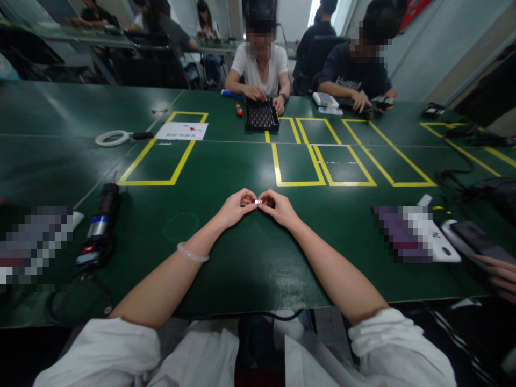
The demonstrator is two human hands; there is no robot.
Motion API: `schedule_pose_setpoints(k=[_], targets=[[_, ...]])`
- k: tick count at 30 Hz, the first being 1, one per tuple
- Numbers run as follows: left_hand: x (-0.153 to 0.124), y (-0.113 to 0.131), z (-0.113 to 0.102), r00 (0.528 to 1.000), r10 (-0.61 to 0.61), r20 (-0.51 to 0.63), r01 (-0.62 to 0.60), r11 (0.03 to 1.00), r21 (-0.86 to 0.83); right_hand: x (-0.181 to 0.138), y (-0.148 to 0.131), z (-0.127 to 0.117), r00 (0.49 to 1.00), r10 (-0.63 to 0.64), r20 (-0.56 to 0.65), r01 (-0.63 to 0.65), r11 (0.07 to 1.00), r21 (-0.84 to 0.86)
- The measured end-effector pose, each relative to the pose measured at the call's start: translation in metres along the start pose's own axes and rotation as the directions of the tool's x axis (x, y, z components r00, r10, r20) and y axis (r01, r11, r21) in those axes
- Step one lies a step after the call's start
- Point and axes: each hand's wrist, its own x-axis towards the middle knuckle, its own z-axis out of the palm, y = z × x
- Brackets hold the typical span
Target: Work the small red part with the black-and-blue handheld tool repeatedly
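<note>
Over the middle of the green table (258,252), my left hand (238,207) and my right hand (278,206) meet at their fingertips. Pinched between them is a tiny, bright white piece (258,202) with a reddish edge at its right side. It is too small for me to name its kind. Fingers of both hands are curled and closed on it from either side. A pale bangle (192,252) circles my left wrist.
Left lies a black electric screwdriver (99,226) with a cable. Yellow tape outlines (300,184) mark the table ahead. Across sits a person with a black tray (262,115); another handles a dark tool. A printed sheet (182,131) lies far left, a white phone (441,242) right.
</note>
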Motion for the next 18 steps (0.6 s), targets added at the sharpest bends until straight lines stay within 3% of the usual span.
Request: schedule_pose_setpoints(k=[6,11,14,18], targets=[[0.0,0.0,0.0,1.0,-0.011,0.016,0.01,0.999,0.035,0.0,0.001,0.0,1.0,0.01,-0.001,-0.01,1.0,0.0],[-0.001,0.003,-0.004,0.993,-0.041,0.11,0.034,0.997,0.064,0.0,0.004,0.0,1.0,0.03,-0.004,-0.03,0.999,0.009],[-0.013,0.012,-0.014,0.979,-0.083,0.187,0.046,0.981,0.191,0.0,0.004,0.001,0.999,0.041,0.002,-0.041,0.999,0.027],[-0.05,0.03,-0.035,0.963,-0.152,0.222,0.032,0.885,0.464,0.001,0.002,0.0,0.998,0.059,0.013,-0.059,0.998,0.027]])
